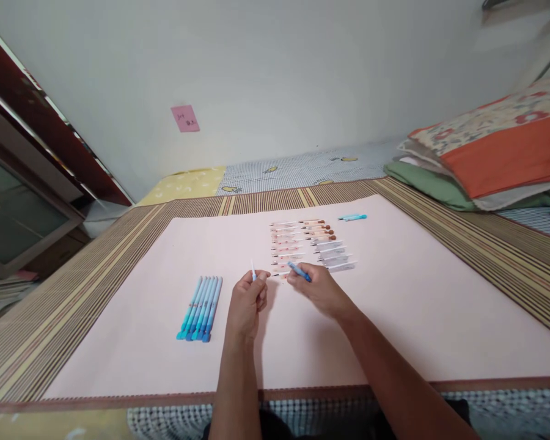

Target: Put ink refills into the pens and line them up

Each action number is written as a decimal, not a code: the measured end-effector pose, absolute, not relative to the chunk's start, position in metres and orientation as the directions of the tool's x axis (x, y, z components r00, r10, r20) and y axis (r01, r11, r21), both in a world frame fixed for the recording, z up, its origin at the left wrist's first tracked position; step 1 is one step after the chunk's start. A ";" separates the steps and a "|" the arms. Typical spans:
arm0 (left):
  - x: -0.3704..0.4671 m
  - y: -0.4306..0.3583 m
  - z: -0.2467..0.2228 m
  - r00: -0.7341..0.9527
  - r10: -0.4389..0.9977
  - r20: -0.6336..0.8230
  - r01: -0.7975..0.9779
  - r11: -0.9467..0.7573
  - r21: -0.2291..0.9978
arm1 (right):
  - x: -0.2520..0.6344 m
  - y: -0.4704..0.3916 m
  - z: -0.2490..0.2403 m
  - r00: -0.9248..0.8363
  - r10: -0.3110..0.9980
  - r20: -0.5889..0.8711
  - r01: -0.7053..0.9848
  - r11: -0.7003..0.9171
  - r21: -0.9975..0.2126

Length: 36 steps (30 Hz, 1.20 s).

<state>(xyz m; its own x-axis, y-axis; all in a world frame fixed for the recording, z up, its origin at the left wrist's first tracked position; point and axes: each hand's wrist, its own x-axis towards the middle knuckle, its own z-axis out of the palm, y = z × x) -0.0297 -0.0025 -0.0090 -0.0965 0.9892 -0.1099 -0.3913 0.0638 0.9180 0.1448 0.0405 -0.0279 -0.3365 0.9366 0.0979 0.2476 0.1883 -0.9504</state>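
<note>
- Crossing the near edge of the pale pink sheet (394, 318), the left forearm (237, 373) is pointing almost straight ahead; the right forearm (385, 360) is slanting inward.
- Blue pens (199, 308) are lying side by side, left of the left hand (247, 299).
- That hand is pinching a slim pale piece (253, 270), narrow end up, between thumb and fingers.
- Right hand (318, 286) is grasping a short blue piece (299, 271), wrist angled inward; the two held pieces are sitting apart.
- Step, as judged: handling pen parts separately, one per hand. Any next move is probably calling for steady pinches, clear of the laid-out pieces.
- Beyond, slim pinkish pieces (288, 248) are lying in rows; brown-tipped pieces (332, 237) and greyish pieces (334, 252) are occupying their right.
- Farther right, small blue pieces (357, 217) are lying together.
</note>
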 end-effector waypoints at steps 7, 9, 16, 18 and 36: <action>-0.016 -0.002 -0.012 0.093 0.990 -0.102 -0.332 0.127 0.935 | 0.140 0.029 -0.004 -0.276 0.919 0.282 0.148 0.330 -0.932; -0.015 -0.002 -0.012 0.097 0.992 -0.080 -0.342 0.109 0.933 | 0.138 0.026 -0.001 -0.290 0.907 0.306 0.199 0.370 -0.908; -0.019 -0.002 -0.013 0.125 0.987 -0.098 -0.377 0.139 0.916 | 0.135 0.025 -0.006 -0.315 0.893 0.322 0.233 0.402 -0.886; -0.020 -0.002 -0.015 0.135 0.984 -0.117 -0.393 0.161 0.905 | 0.134 0.024 -0.007 -0.314 0.892 0.324 0.237 0.404 -0.883; -0.027 0.001 -0.015 -0.181 0.982 -0.052 -0.329 -0.011 0.944 | 0.139 0.027 -0.007 -0.351 0.888 0.297 0.328 0.413 -0.850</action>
<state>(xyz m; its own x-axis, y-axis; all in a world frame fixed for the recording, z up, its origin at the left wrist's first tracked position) -0.0272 0.0013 -0.0153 -0.1813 0.9821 -0.0516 -0.3288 -0.0111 0.9443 0.1390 0.0266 -0.0075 -0.3512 0.8880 0.2968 0.3275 0.4134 -0.8496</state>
